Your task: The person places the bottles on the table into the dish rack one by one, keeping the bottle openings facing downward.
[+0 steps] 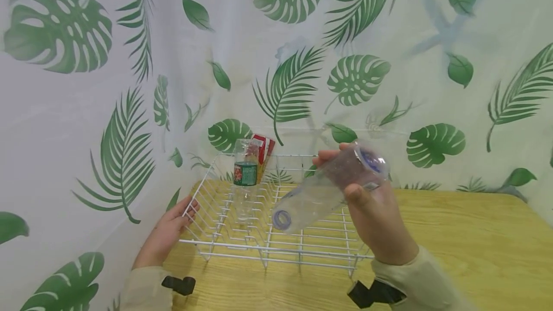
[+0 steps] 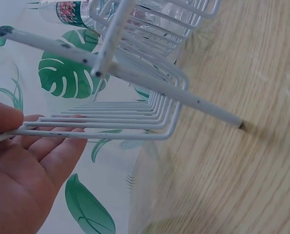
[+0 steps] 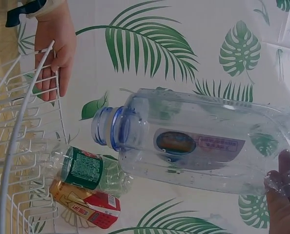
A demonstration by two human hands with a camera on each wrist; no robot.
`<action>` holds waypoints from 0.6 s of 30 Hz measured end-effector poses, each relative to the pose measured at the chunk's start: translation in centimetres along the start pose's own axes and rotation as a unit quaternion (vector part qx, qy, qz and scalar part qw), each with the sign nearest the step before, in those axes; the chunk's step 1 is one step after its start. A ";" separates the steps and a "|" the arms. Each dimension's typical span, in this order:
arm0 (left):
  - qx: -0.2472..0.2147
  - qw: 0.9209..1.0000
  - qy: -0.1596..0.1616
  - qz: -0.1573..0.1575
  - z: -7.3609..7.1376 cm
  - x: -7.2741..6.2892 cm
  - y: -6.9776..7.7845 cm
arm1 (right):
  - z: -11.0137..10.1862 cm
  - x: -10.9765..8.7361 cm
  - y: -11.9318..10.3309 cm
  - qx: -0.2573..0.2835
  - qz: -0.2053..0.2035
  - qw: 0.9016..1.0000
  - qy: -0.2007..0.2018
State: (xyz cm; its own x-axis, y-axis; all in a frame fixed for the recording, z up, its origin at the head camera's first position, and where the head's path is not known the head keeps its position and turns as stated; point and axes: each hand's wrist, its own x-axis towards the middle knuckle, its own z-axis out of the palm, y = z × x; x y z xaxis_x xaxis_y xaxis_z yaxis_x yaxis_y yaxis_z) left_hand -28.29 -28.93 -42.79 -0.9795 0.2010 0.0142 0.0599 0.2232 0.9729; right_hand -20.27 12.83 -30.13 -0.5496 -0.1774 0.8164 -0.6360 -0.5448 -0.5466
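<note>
My left hand (image 1: 166, 232) grips the left end of a white wire dish rack (image 1: 276, 248), thumb on one side of the wire and fingers on the other in the left wrist view. Above the rack's right part, my right hand (image 1: 382, 222) holds a large clear plastic bottle (image 1: 308, 203) near its base. It is tilted, with its uncapped, blue-tinted neck pointing down and left. In the rack, a smaller clear bottle (image 1: 245, 174) with a green label stands neck down. Behind it leans a red and yellow carton (image 3: 89, 204).
The rack stands on a wood-grain table (image 1: 466, 234), which extends to the right. A white curtain (image 1: 242, 61) printed with green leaves hangs behind the table and along the left. Black straps sit on both sleeves.
</note>
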 end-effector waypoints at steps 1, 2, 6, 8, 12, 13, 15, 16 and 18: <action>0.002 1.000 0.000 0.001 0.0 0.0 0.0 | 0.2 0.2 0.3 -0.013 0.006 1.000 0.004; 0.003 1.000 -0.002 0.002 -0.1 0.0 0.0 | 0.3 0.5 0.6 -0.025 0.013 1.000 0.009; 0.008 1.000 0.003 -0.001 0.0 0.2 0.0 | 0.8 1.4 2.0 -0.074 0.050 0.996 0.032; 0.010 1.000 0.004 -0.002 0.0 0.3 0.0 | 1.1 1.8 2.8 -0.099 0.075 0.992 0.038; 0.010 1.000 0.008 -0.006 0.0 0.4 -0.1 | 1.7 2.8 4.7 -0.143 0.112 0.983 0.035; 0.012 1.000 0.007 -0.005 0.0 0.4 -0.1 | 1.9 3.0 5.3 -0.149 0.119 0.981 0.034; 0.012 1.000 0.009 -0.006 0.0 0.4 -0.1 | 2.3 3.3 6.3 -0.146 0.131 0.980 0.032; 0.012 1.000 0.010 -0.006 0.0 0.4 -0.1 | 2.4 3.5 6.9 -0.142 0.137 0.980 0.031; 0.014 1.000 0.010 -0.006 0.0 0.4 -0.2 | 2.8 3.7 7.8 -0.145 0.155 0.977 0.033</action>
State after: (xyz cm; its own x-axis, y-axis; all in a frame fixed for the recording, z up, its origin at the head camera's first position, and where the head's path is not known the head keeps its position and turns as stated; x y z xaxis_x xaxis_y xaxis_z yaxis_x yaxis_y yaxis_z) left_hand -28.67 -28.87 -42.98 -0.9839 0.1787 0.0079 0.0536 0.2525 0.9661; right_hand -25.77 5.65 -30.91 -0.7676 -0.2395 0.5945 -0.5545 -0.2168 -0.8034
